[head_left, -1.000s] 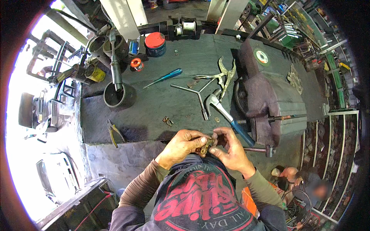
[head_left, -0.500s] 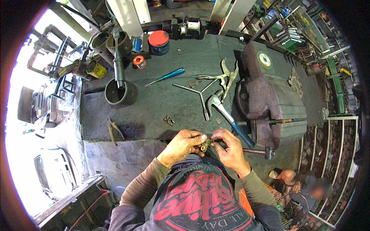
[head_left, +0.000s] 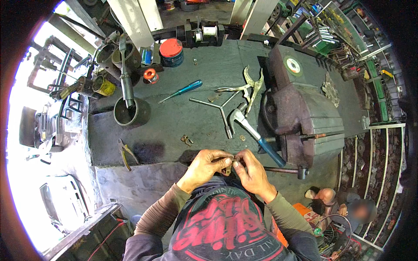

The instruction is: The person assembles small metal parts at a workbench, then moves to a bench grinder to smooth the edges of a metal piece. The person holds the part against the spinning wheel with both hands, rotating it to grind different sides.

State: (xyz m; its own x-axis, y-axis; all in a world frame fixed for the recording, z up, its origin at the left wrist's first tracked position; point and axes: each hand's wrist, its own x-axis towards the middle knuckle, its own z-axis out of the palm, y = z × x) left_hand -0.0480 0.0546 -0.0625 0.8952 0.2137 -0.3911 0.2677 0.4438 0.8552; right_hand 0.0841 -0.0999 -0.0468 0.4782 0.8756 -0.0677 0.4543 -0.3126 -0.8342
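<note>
Head view: small brass part (head_left: 227, 167) is being held off the near edge of the workbench (head_left: 174, 122).
Left hand (head_left: 204, 167): fingers are being pinched on the part.
Right hand (head_left: 251, 174): fingertips are being closed on it.
Progress: fitting is being worked, not finished; hammer (head_left: 252, 132) is lying untouched.

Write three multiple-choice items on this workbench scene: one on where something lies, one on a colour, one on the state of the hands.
1. Where does the hammer lie?
A. just left of the bench vise
B. inside the dark round pot
C. on the floor by the seated person

2. What colour is the screwdriver handle?
A. yellow
B. teal blue
C. white

3. What are the two hands doing?
A. resting flat on the bench, apart
B. both gripping the hammer
C. pinching one small brownish part between them

Key: 1 A, the hammer's blue handle runs up to the vise's base. 2 B, the handle shows teal blue against the dark bench. 3 C, the left hand and right hand meet at the bench's near edge with fingers closed on the part.
</note>
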